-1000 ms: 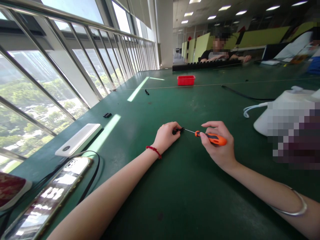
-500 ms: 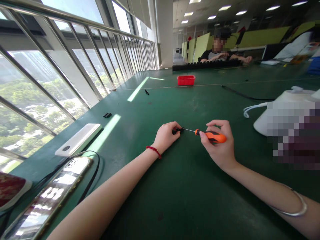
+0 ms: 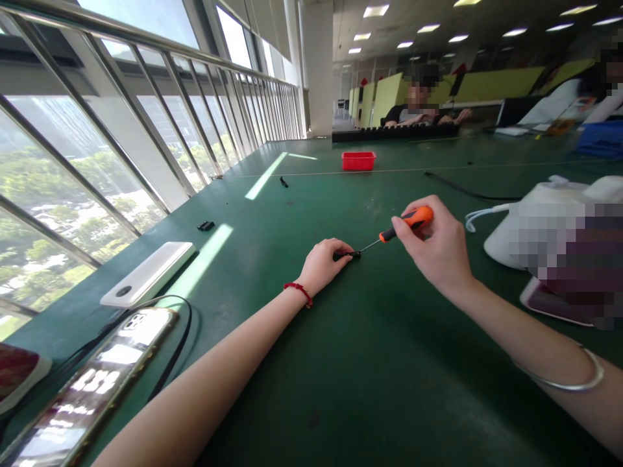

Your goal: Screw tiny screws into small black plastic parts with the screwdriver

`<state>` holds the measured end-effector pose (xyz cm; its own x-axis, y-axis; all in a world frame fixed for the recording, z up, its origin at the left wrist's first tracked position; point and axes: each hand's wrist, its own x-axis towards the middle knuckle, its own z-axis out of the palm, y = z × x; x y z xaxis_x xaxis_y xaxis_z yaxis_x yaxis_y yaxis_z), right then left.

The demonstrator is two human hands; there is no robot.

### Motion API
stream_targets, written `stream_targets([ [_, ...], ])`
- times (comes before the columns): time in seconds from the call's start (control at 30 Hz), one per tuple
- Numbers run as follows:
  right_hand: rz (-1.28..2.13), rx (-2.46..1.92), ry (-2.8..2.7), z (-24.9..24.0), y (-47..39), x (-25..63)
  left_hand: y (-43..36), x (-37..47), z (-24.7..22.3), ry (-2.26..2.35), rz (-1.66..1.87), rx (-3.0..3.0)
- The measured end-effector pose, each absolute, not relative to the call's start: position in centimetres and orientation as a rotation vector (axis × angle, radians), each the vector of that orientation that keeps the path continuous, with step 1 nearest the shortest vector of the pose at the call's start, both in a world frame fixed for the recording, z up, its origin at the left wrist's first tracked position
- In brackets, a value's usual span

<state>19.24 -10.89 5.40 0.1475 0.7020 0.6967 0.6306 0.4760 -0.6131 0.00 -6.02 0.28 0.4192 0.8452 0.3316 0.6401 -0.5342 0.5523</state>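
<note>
Near the middle of the green table (image 3: 311,350), my left hand (image 3: 325,264) is closed on a small black part (image 3: 354,255), whose right end sticks out past the fingertips. My right hand (image 3: 440,243) grips an orange and black screwdriver (image 3: 413,219) by its handle. The shaft slants down to the left, and its tip meets or nearly meets the right end of the black part. Another small black piece (image 3: 206,226) lies at the left, and a thinner black one (image 3: 283,182) lies farther back.
A red tray (image 3: 359,161) stands toward the back. At the left are a white power bank (image 3: 148,275), a phone (image 3: 97,383) and a black cable. A white object (image 3: 530,224) stands at the right. A person (image 3: 418,97) sits across the table.
My right hand has risen and moved slightly right, so the screwdriver, nearly level before, now slants with its handle up. The left hand still holds the black part. The view has shifted slightly.
</note>
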Motion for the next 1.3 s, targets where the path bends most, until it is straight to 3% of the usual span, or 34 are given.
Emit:
stream_targets([
  [0.2, -0.068, -1.35, -1.755, 9.4, -7.7, 17.8, -5.8, 0.0, 0.0, 1.26, 0.861, 2.271],
  [0.5, 0.214, -1.506, -2.138, 13.2, -5.7, 18.3, -5.8, 0.0, 0.0, 1.227, 0.885, 2.216],
  [1.3, 0.147, -1.535, -2.146, 13.0, -6.1, 18.2, -6.0, -0.1, 0.1, 1.396, 0.828, 2.259],
])
